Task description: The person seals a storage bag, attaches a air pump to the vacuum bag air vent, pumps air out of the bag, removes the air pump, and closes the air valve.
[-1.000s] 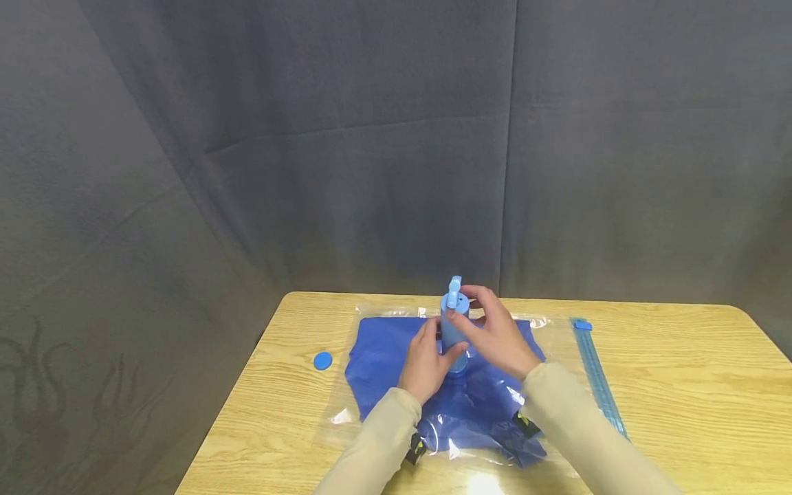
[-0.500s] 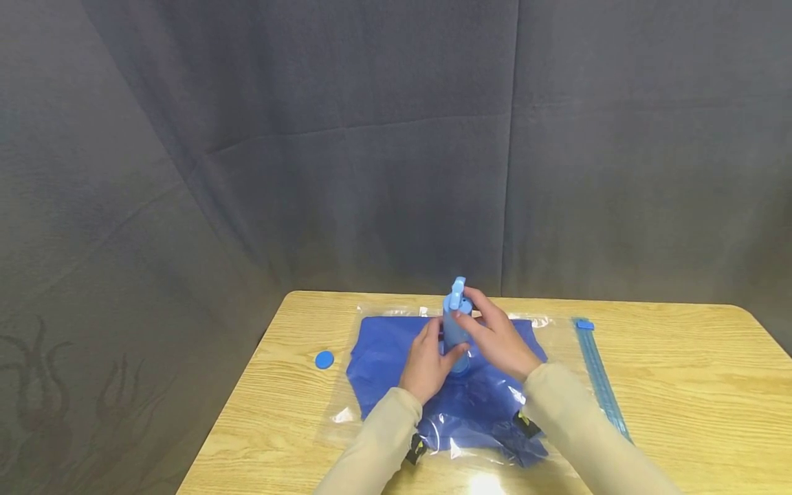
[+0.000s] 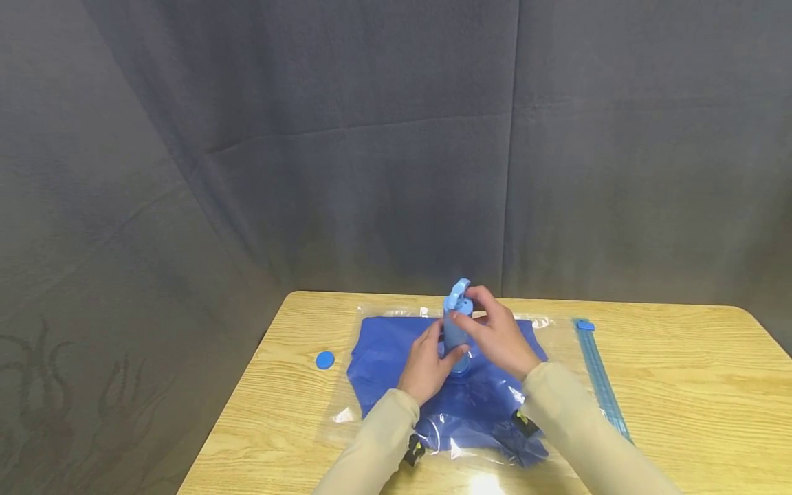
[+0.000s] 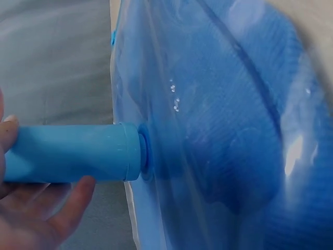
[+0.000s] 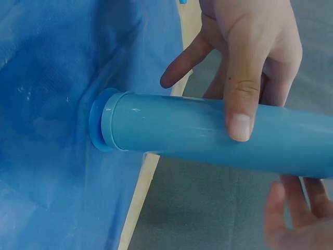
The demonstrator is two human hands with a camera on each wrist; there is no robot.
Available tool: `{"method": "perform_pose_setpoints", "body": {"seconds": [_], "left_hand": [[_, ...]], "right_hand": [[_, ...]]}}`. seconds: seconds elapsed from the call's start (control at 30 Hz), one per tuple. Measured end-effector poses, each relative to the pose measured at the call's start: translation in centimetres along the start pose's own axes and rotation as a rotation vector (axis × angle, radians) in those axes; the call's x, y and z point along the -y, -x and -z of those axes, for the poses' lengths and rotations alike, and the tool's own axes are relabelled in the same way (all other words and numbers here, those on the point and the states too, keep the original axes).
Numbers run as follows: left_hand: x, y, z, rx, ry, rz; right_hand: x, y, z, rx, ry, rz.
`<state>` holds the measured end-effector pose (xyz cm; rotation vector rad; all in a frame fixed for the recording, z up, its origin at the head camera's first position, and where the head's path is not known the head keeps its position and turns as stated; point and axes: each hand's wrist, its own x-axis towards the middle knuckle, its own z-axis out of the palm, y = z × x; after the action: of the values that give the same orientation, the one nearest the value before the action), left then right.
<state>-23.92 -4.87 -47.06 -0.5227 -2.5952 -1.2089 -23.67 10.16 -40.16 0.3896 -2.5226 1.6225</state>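
A light blue hand pump (image 3: 456,335) stands nearly upright on the round valve (image 5: 97,121) of a clear plastic storage bag (image 3: 337,416). Blue fabric (image 3: 383,350) lies flat inside the bag. My left hand (image 3: 427,364) grips the pump's barrel from the left, its thumb across the near side. Higher up, the thumb and fingers of my right hand (image 3: 500,337) hold the pump's top end, just beneath its handle (image 3: 456,295). In the left wrist view, the pump's base (image 4: 134,152) meets the valve; part of the barrel is out of frame.
A round blue cap (image 3: 324,359) lies on the wooden table (image 3: 693,385), left of the bag. The bag's zip strip (image 3: 599,375) with a blue slider (image 3: 586,326) runs down the right side. A grey curtain (image 3: 396,206) hangs behind the table.
The pump's handle has turned at the top, so more of its loop shows. Both hands keep their hold on the pump, and the bag stays in place.
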Motion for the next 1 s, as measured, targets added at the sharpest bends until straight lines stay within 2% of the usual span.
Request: {"method": "perform_pose_setpoints", "body": {"seconds": [0.33,0.63,0.83,1.0], "left_hand": [[0.2,-0.18,-0.41,0.015,-0.026,0.016],[-0.07,-0.28,-0.42,0.029,-0.045,0.051],[-0.22,-0.15,-0.27,0.04,-0.039,0.053],[-0.29,0.28,-0.29,-0.007,-0.017,0.07]], "right_hand": [[0.72,-0.16,-0.52,-0.077,0.08,-0.03],[0.91,-0.14,-0.54,-0.105,0.119,-0.034],[0.7,-0.13,-0.46,-0.111,0.122,-0.022],[0.51,-0.09,-0.53,-0.116,0.124,-0.036]]}}
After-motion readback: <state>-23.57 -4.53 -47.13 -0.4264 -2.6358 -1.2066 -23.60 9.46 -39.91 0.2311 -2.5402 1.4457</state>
